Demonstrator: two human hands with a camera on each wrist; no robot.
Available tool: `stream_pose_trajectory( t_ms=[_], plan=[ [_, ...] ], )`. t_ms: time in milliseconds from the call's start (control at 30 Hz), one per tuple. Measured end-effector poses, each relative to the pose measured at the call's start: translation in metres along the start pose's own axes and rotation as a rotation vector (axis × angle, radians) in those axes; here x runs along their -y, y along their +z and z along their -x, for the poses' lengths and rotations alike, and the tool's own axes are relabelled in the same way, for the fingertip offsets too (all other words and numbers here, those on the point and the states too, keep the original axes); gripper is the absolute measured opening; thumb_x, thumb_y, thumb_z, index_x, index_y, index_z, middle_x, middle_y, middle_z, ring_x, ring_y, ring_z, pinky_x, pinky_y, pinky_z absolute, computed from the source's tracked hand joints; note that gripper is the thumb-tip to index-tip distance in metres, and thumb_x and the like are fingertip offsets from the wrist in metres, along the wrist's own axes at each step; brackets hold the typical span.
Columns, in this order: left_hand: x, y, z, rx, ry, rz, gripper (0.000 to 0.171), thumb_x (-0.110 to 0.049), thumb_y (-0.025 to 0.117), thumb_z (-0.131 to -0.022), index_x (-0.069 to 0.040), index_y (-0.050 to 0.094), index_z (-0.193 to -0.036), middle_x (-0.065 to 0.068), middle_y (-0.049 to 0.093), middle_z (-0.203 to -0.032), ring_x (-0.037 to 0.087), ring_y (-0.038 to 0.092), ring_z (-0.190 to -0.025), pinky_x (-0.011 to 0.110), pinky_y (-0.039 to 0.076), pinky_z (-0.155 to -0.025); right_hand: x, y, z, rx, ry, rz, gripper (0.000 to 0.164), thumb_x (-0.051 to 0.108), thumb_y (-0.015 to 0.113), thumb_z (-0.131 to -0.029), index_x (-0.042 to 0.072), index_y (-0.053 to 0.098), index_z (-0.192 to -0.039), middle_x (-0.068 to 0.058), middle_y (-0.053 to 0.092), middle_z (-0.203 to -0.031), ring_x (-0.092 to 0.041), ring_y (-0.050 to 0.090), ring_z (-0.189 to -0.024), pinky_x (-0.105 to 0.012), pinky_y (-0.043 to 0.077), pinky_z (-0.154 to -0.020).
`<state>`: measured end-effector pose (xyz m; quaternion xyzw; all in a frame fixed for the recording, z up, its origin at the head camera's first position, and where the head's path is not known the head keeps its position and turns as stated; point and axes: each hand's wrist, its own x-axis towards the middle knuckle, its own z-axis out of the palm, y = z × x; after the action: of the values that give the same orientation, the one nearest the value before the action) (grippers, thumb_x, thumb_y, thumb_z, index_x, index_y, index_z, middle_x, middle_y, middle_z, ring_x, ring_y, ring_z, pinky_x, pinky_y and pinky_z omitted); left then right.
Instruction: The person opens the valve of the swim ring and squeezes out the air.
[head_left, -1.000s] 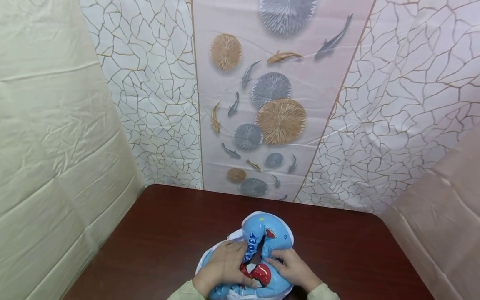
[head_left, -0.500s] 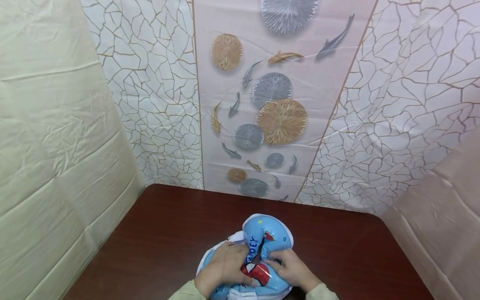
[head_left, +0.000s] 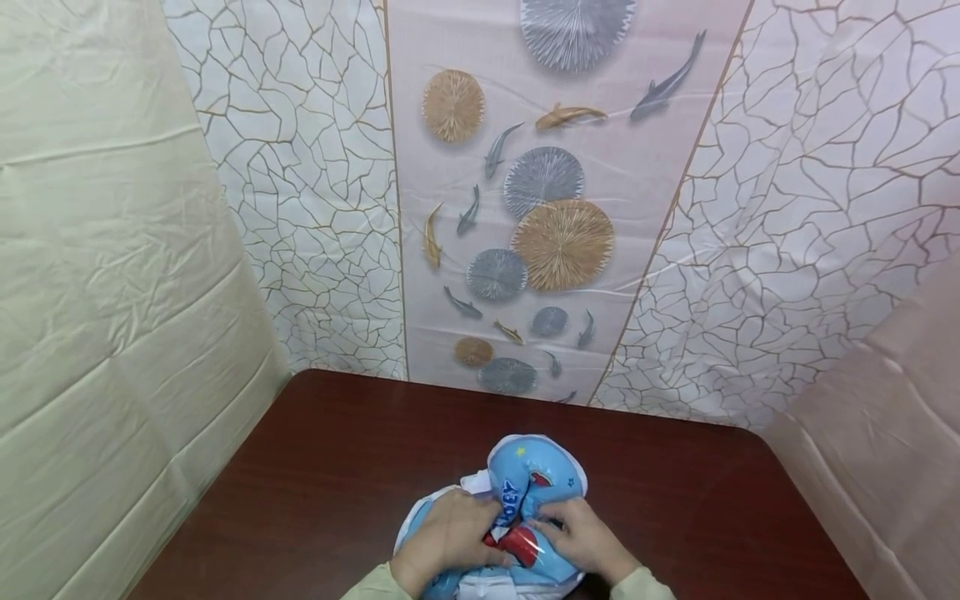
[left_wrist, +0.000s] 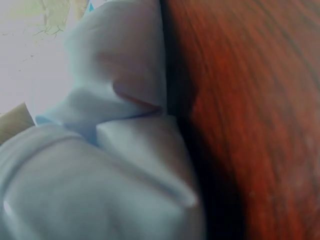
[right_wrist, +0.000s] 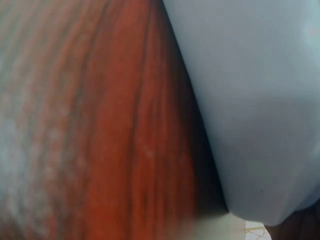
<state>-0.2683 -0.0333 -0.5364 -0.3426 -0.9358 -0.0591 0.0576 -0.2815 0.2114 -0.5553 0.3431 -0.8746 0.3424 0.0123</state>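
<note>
A partly inflated swim ring (head_left: 551, 467), light blue with red patches, dark blue lettering and white edges, lies buckled at the front of the table. My left hand (head_left: 453, 529) lies over its left side, thumb toward the red patch and fingers bent at the inner opening. On the right side, my right hand (head_left: 581, 533) grips the tube, with thumb and fingers curled over its inner edge. In the left wrist view the ring's pale underside (left_wrist: 115, 180) shows folded and creased. The right wrist view has a smooth pale stretch of the ring (right_wrist: 260, 110) close above the wood.
The dark red-brown table (head_left: 337, 450) extends around the ring. A patterned cloth (head_left: 517, 333) with fish and round motifs hangs behind its back edge. Cream cloth (head_left: 135, 333) lines the left side, and a plain drape (head_left: 892, 433) hangs at the right.
The ring's far end has sunk slightly toward me. Its lettered inner part has folded inward, narrowing the central opening. Both hands stay almost in place, the left fingers bending more.
</note>
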Motion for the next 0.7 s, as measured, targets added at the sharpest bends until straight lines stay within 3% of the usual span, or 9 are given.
stream_pose_trajectory(
  t_ms=[233, 600, 700],
  plan=[
    [-0.0017, -0.0016, -0.0009, 0.045, -0.017, 0.02, 0.049, -0.075, 0.065, -0.079, -0.028, 0.059, -0.089, -0.016, 0.052, -0.071, 0.007, 0.048, -0.063, 0.029, 0.042, -0.064, 0.0022, -0.0001, 0.0005, -0.006, 0.016, -0.003, 0.031, 0.029, 0.065, -0.099, 0.026, 0.058, -0.069, 0.02, 0.041, -0.06, 0.005, 0.04, -0.056, -0.019, 0.041, -0.051],
    [-0.0012, -0.0018, -0.0004, 0.013, -0.008, 0.037, 0.052, -0.077, 0.064, -0.079, -0.026, 0.06, -0.089, -0.016, 0.048, -0.07, 0.006, 0.043, -0.06, 0.028, 0.039, -0.059, -0.0012, 0.0006, 0.0008, -0.025, -0.01, 0.031, 0.032, 0.028, 0.066, -0.098, 0.026, 0.056, -0.068, 0.02, 0.04, -0.062, 0.005, 0.038, -0.057, -0.018, 0.041, -0.052],
    [-0.0012, 0.0016, 0.0007, 0.018, -0.012, 0.061, 0.057, -0.079, 0.062, -0.079, -0.025, 0.064, -0.096, -0.015, 0.055, -0.077, 0.005, 0.05, -0.068, 0.03, 0.044, -0.067, -0.0021, 0.0017, 0.0019, 0.001, 0.007, 0.016, 0.032, 0.031, 0.065, -0.099, 0.025, 0.056, -0.069, 0.02, 0.041, -0.063, 0.005, 0.039, -0.058, -0.018, 0.041, -0.052]
  ],
)
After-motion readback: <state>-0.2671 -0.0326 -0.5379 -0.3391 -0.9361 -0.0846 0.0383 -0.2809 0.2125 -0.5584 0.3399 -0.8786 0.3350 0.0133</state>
